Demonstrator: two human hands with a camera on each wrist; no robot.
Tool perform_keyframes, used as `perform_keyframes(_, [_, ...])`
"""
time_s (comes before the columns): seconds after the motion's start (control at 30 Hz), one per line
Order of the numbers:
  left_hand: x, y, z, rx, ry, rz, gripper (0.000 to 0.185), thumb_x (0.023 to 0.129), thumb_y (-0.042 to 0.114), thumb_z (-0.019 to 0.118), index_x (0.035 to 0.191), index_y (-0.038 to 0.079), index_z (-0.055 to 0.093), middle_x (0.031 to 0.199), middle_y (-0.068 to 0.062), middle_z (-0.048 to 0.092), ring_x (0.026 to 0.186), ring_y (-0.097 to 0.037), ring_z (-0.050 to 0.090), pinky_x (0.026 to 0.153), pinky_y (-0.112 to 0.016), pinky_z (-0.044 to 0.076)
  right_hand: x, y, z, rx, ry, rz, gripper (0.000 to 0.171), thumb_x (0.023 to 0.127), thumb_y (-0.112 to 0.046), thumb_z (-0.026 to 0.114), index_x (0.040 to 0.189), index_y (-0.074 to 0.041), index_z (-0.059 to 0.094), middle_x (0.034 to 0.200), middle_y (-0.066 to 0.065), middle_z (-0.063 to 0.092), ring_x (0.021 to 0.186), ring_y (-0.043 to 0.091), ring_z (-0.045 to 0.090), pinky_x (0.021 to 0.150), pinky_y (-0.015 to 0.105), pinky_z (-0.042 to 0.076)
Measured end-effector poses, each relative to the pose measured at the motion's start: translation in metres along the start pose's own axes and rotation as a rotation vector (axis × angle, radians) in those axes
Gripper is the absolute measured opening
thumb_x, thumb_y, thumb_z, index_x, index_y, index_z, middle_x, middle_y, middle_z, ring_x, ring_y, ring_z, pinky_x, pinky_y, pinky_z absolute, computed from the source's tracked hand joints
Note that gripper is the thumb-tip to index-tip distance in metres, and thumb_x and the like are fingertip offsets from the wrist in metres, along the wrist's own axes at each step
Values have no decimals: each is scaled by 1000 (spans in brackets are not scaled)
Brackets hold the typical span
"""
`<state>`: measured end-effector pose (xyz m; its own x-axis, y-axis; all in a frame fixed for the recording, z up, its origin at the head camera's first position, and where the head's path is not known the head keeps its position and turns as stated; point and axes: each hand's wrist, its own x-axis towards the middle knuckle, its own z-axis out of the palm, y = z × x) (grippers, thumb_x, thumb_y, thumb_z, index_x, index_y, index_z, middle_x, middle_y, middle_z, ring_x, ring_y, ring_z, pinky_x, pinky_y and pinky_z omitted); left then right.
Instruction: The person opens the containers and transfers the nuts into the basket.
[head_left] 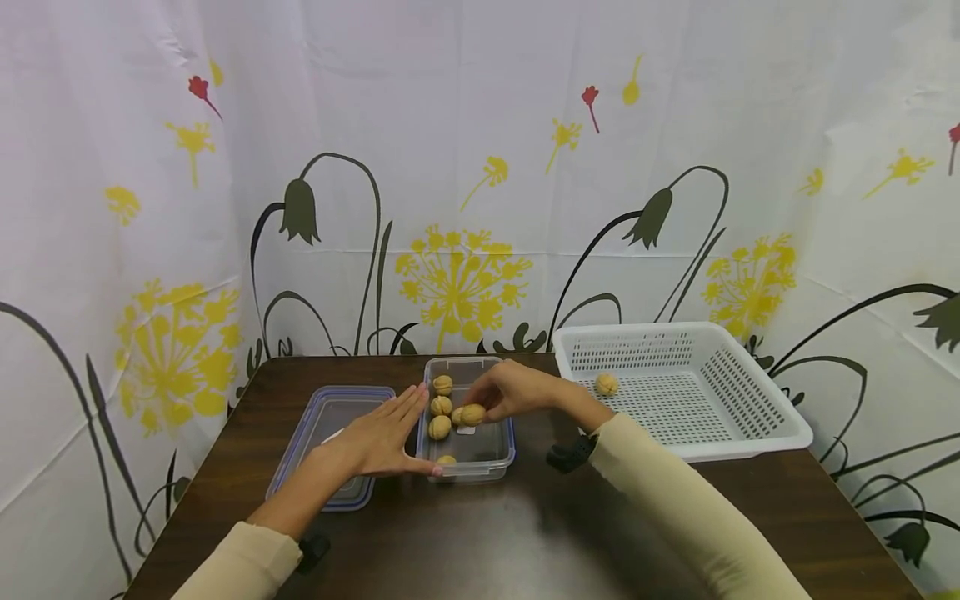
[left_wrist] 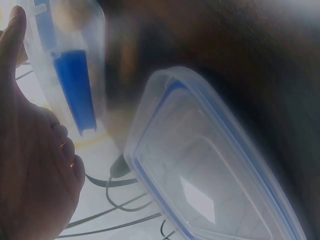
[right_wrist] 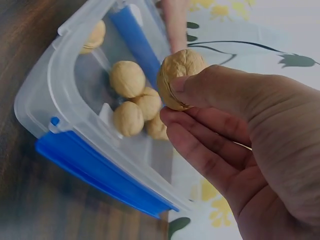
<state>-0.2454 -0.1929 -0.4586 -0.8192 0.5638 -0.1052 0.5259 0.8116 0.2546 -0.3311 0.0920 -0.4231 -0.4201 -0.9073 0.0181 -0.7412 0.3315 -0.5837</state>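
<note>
Because walnuts roll easily, what the head view suggests could go wrong is a nut let go too high, knocking the row of walnuts (head_left: pixel 441 406) astray or bouncing out of the clear container (head_left: pixel 480 472); the left hand (head_left: pixel 378 439), fingers straight and thumb spread wide, lies along that container's left side, while the right hand (head_left: pixel 517 390) pinches the held walnut (head_left: pixel 472 415) over its interior, and a lone walnut (head_left: pixel 606 384) sits in the white basket (head_left: pixel 772 427). From the left wrist, a hard push leftward might slide the container into the blue-edged lid (left_wrist: pixel 210 165) near it; the thumb reaches to the corner by the blue latch (left_wrist: pixel 76 92), though how firmly it presses, I cannot tell. From the right wrist, the nut is clasped between thumb and fingertips alone, so a slack pinch could lose it
</note>
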Motion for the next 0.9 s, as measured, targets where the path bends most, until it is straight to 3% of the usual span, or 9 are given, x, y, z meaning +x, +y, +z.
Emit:
perform_keyframes(0.33, [2,0,-3,52,-26,-11,130,85,86,60,169,-1,12,177,-21,7,163,-38,11,130,-57,18,-26,-2,-27,47,70,46,33,91,0,80,124,-1,76,114,9,79,102,14,76,89,24,61])
perform_keyframes(0.6, [1,-1,-3,30,-12,9,130,85,86,60,168,-4,15,176,-24,11,163,-40,13,129,-60,20,-51,2,-45,119,156,84,33,89,4,79,121,0,76,110,9,79,100,17,76,88,29,63])
perform_keyframes(0.9, [0,1,-2,32,-18,0,129,86,85,61,168,-3,15,176,-23,10,163,-40,13,129,-59,21,-81,16,-64,180,196,151,35,90,1,80,125,2,74,114,12,78,104,22,76,90,31,63])
